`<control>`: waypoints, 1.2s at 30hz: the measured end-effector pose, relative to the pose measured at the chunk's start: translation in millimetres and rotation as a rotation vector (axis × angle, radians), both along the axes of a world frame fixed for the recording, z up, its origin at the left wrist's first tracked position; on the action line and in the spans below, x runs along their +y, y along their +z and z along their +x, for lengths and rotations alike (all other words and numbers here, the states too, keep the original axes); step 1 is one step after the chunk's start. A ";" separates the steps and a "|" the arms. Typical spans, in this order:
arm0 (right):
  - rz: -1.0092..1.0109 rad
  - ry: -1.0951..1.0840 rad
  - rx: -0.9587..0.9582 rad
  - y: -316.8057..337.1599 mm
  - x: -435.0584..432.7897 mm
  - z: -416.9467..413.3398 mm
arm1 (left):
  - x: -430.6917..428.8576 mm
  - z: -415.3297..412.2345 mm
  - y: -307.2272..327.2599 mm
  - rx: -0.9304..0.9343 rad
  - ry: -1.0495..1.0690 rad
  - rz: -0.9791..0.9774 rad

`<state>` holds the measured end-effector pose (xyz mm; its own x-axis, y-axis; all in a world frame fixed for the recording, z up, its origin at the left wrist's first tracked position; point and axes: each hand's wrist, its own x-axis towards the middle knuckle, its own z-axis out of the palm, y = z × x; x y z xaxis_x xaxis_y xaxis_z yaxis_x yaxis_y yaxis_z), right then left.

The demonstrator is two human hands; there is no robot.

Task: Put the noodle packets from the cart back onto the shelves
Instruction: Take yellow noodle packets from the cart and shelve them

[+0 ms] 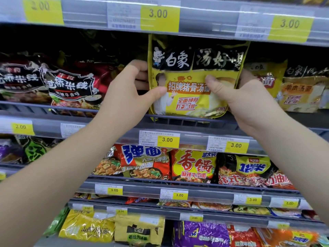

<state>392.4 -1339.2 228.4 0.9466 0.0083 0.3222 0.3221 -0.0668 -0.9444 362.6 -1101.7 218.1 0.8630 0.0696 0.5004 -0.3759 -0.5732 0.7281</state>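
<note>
and here was the yellow noodle packet (192, 98), up at the shelf (178, 122) and held upright between both hands, its lower edge right at the grey front rail and its top just under the price strip (160, 16) of the shelf above. by the look of it this one was mid-placement: it was in its slot but not yet let go, so the step counted as nearly done, not done. matching yellow packets (299, 93) sat just beside it on the right, which suggested this was the proper home for it, while dark red packets (71, 86) filled the space to the left. how many packets were left was anyone's guess, because the cart was out of view; the lower shelves (178, 191) were stocked with other noodle packets (192, 166), but nothing showed which of them, if any, had come from the cart. now the pose: both bare forearms reached up and forward, angled in toward the packet from either side. the left hand (124, 90) was clamped on the packet's left edge, thumb laid across the front low down, fingers curled round behind. the right hand (243, 97) gripped the right edge the same way, thumb pressed on the front near the middle, fingers hidden behind the wrapper. the likely remaining move was to seat it behind the rail and let go.
</note>
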 end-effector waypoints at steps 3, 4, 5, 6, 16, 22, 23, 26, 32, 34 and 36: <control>-0.118 -0.046 -0.015 -3.2 -4.6 0.1 | -0.4 -0.9 -1.1 0.004 0.006 0.012; -0.148 -0.067 -0.023 -3.7 -5.9 -0.6 | -1.0 -1.0 -0.9 0.007 0.005 0.014; -0.178 -0.086 -0.031 -4.6 -7.5 -0.5 | -1.7 -0.6 -0.6 0.013 0.006 0.018; -0.207 -0.100 -0.035 -4.8 -8.1 -1.3 | -2.4 -0.5 0.0 0.018 0.007 0.024; -0.382 -0.164 0.009 -4.4 -3.6 -14.4 | -1.8 -2.2 -0.1 0.084 -0.010 0.060; -0.526 -0.233 -0.049 -3.3 -3.4 -17.6 | 2.3 -2.4 -5.5 0.114 -0.002 0.106; -0.546 -0.241 -0.058 -3.9 -3.3 -17.2 | 2.9 -2.1 -5.6 0.117 0.003 0.114; -0.596 -0.260 -0.058 -3.9 -1.7 -18.2 | 4.3 -1.6 -5.0 0.130 0.021 0.150; -0.675 -0.282 -0.040 -5.2 -1.5 -23.2 | 7.4 1.2 0.6 0.199 0.028 0.282; -0.686 -0.282 -0.014 -5.0 -0.5 -24.1 | 8.5 2.5 3.3 0.216 0.028 0.312; -0.693 -0.283 0.011 -4.2 -0.3 -24.2 | 7.9 2.3 4.3 0.221 0.034 0.317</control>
<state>368.2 -1339.5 224.2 0.9459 -0.0379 0.3223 0.1953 -0.7268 -0.6585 364.9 -1093.8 222.4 0.9524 -0.0280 0.3036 -0.2064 -0.7923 0.5741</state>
